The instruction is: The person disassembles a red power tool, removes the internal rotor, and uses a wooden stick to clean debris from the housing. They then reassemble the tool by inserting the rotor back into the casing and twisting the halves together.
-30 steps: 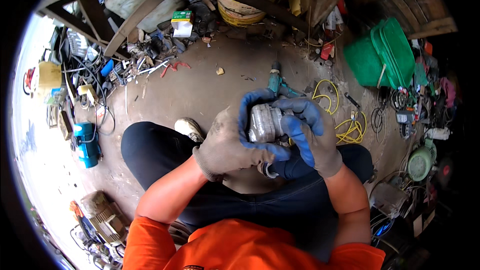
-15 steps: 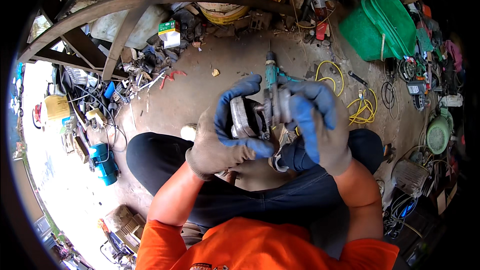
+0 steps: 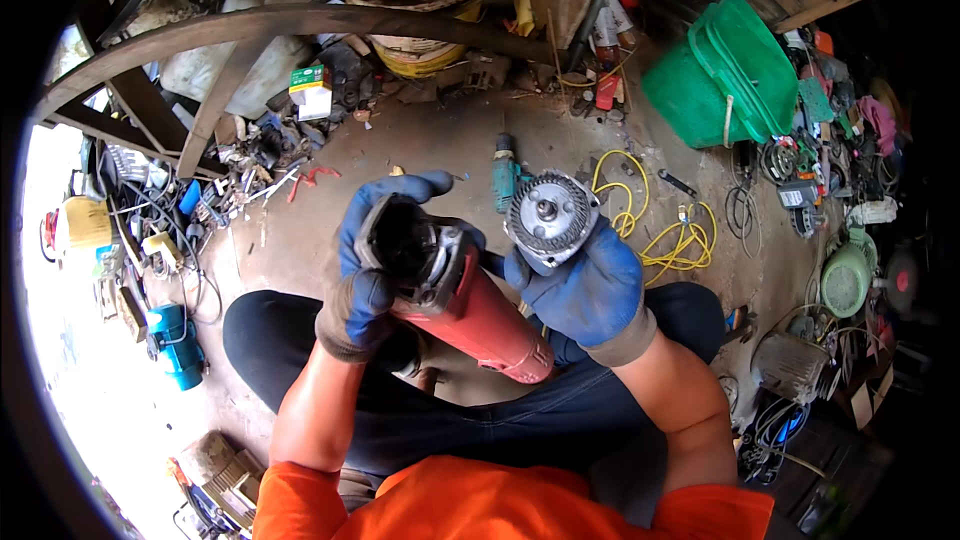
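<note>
My left hand (image 3: 358,285), in a blue-and-grey work glove, is wrapped round the metal head of a red angle grinder (image 3: 480,320). The dark open cavity of that head faces up, and the red body slants down to the right over my lap. In my gloved right hand (image 3: 595,285) I hold a toothed bevel gear (image 3: 548,212) on a metal cover plate, its teeth and central shaft end turned upward. The gear is apart from the grinder. On the floor just beyond lies a teal cordless drill (image 3: 504,180).
Coiled yellow cord (image 3: 685,245) and a small dark bar (image 3: 678,183) lie at right. Beyond stands a green plastic bin (image 3: 720,80). A wooden beam (image 3: 300,18) spans the far left. A blue motor (image 3: 177,345) lies left; a green round machine (image 3: 846,280) and clutter line the right.
The gear and plate have come away from the grinder head to the right. Both are now tilted so the gear face and the cavity show; the red body has come into sight.
</note>
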### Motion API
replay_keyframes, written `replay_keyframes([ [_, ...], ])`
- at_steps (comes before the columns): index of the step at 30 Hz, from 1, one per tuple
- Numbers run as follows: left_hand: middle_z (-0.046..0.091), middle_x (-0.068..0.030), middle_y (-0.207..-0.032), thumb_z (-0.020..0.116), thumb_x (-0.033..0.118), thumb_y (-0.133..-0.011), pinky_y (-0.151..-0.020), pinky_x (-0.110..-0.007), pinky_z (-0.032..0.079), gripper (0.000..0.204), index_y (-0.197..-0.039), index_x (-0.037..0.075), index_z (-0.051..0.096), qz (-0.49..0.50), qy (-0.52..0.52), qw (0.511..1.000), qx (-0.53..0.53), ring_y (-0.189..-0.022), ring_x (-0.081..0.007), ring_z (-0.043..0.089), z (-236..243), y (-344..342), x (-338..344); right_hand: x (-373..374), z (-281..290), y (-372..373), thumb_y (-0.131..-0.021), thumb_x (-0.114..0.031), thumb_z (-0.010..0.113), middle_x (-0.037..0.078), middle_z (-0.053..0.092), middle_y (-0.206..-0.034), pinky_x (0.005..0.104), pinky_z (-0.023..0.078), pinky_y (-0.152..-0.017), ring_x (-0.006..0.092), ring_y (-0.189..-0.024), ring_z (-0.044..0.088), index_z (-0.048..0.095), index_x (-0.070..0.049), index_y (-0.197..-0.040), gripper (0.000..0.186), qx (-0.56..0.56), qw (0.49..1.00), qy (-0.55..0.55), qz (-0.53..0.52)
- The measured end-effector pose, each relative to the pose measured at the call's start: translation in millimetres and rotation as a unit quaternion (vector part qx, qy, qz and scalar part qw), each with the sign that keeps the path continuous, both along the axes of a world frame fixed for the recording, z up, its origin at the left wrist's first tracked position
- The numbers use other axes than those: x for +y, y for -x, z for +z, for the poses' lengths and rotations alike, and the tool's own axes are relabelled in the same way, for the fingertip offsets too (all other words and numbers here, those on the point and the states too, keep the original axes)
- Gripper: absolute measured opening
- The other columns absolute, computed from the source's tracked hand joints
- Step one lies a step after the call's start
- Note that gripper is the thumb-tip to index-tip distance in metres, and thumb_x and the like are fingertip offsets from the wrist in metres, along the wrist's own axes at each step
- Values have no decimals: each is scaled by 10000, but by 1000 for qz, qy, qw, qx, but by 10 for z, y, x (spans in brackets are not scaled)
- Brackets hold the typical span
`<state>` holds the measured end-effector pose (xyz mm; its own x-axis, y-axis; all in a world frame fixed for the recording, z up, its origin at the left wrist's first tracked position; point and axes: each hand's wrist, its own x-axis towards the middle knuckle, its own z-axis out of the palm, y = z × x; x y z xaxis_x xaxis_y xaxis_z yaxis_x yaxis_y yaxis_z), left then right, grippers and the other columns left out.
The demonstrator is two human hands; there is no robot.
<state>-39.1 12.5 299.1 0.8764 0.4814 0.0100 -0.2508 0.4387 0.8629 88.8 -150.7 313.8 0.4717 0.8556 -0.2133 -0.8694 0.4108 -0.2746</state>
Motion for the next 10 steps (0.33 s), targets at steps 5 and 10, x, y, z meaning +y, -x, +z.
replay_keyframes([
  [5, 590, -177, -1202, 746, 676, -694, -930, -384, 528, 955, -1295, -14, 473, -52, 122, 991, -33, -1050, -266, 648, -38, -74, -9, -81, -105, 54, -984, -390, 499, 140, 611, -1167, 393, 514, -791, 296, -926, 623, 526, -46, -1293, 463, -27, 998, -1, 50],
  [10, 631, -193, -1166, 718, 691, -708, -932, -392, 531, 961, -1311, -16, 470, -134, 227, 961, -82, -1057, -257, 650, -175, -126, 98, -88, -119, 99, -980, -428, 500, 135, 620, -1175, 406, 512, -793, 305, -971, 615, 501, -46, -1329, 517, -15, 997, -41, 62],
])
